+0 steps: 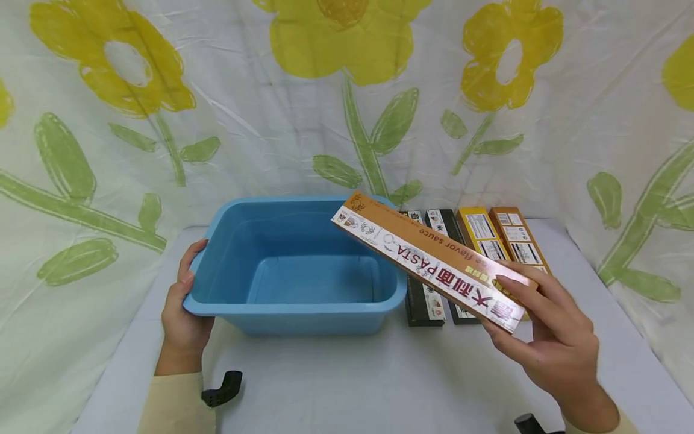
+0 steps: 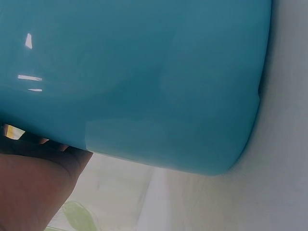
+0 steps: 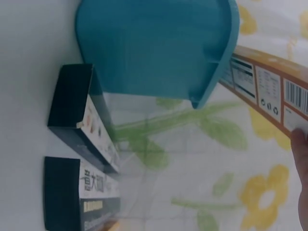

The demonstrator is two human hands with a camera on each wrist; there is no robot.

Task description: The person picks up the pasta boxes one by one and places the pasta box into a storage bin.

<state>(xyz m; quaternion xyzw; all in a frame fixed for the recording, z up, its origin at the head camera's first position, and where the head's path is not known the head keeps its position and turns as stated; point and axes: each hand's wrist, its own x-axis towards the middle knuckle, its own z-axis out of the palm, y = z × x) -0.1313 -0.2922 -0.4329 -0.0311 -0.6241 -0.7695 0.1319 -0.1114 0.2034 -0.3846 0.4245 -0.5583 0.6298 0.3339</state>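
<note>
Lying beside tub: black boxes

an orange pasta box (one side white) slants with one end over the blue tub.

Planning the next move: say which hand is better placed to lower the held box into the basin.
Likely the right hand: it grips the box, while the left hand holds the basin at its left end.

From the head view, the pasta box hides two black boxes (partly).
</note>
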